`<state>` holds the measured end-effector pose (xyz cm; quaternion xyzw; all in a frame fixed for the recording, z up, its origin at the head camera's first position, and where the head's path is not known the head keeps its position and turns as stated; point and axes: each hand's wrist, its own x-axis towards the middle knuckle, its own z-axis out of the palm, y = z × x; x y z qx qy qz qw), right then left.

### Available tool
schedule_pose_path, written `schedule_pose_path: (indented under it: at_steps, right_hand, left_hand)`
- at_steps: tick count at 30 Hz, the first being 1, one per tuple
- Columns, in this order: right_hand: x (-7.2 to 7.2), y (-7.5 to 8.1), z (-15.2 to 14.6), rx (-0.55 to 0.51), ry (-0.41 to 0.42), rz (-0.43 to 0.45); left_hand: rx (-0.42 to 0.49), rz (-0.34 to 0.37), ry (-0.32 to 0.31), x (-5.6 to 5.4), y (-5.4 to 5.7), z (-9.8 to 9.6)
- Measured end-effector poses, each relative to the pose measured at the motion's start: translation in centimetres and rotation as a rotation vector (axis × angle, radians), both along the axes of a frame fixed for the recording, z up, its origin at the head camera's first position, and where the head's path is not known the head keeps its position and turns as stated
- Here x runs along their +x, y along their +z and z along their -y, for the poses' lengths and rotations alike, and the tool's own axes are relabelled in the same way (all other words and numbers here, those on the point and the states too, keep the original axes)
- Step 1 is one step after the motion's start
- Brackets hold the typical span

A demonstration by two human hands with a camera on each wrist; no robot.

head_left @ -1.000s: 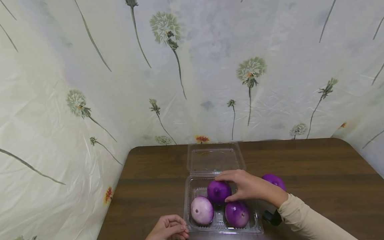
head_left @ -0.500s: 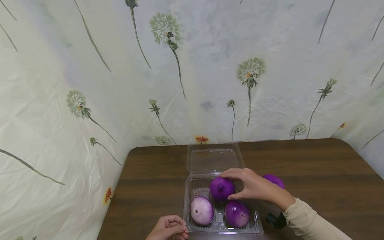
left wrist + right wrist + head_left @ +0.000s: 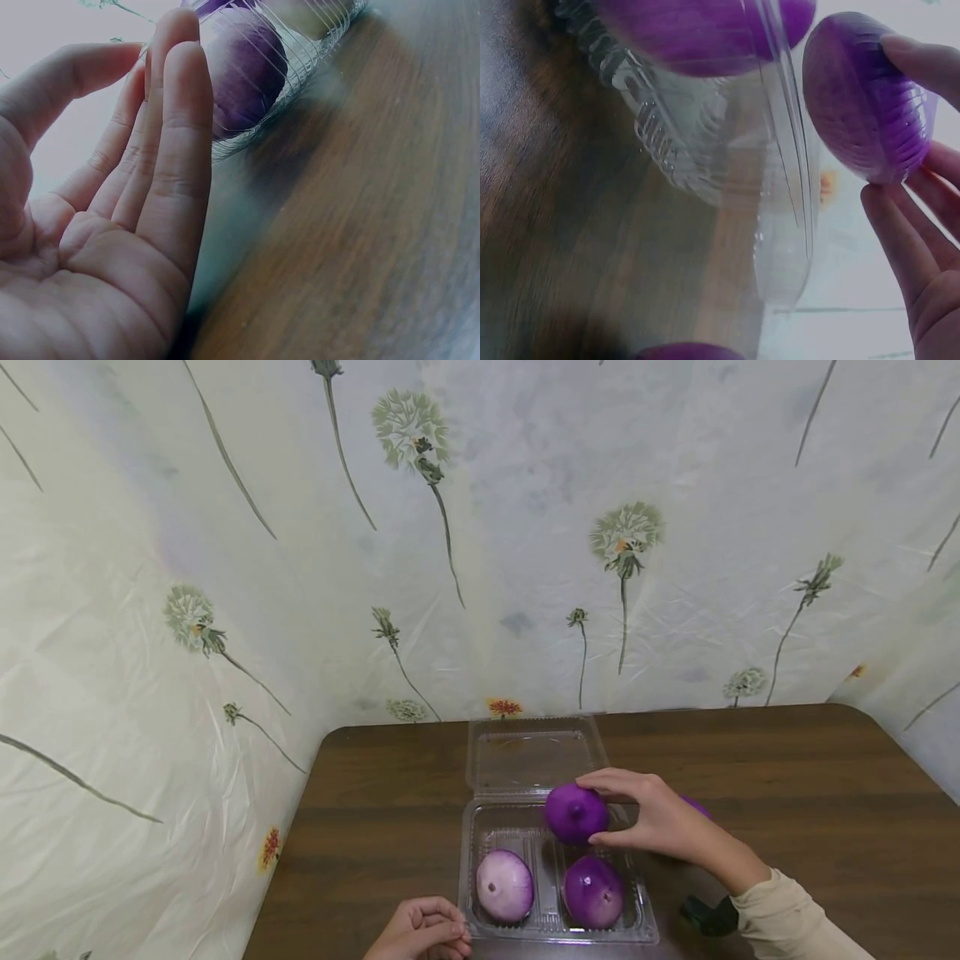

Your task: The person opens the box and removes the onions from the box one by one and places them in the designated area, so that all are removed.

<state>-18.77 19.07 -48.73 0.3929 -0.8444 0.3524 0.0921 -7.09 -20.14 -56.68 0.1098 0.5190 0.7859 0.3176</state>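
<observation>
Pinching right hand [image 3: 663, 820]: onion [image 3: 574, 813], fingers wide, nearing container's [image 3: 468, 852] far-right corner; two others [image 3: 505, 887] inside.
Left hand [image 3: 422, 930]: pinching near-left corner.

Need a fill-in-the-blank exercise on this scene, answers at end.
The hand gripping an onion is the ____ one.
In the head view, the paler onion lies to the ____ of the purple onion beside it.
The lid of the clear container is ____.
The container has ____ onions resting inside.

Missing words: right; left; open; two.
</observation>
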Motion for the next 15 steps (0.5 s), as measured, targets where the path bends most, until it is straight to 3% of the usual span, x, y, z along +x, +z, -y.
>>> schedule_pose_path:
  at_steps: [6,15]
  right_hand:
    - [0.5,0.1,-1.3,-0.039,-0.075,-0.017]
    - [1.7,0.0,-3.0,-0.185,-0.162,0.032]
  left_hand:
    - [0.003,0.01,0.0,0.0,0.1,0.0]
    - [0.011,0.015,-0.003,0.0,0.1,0.0]
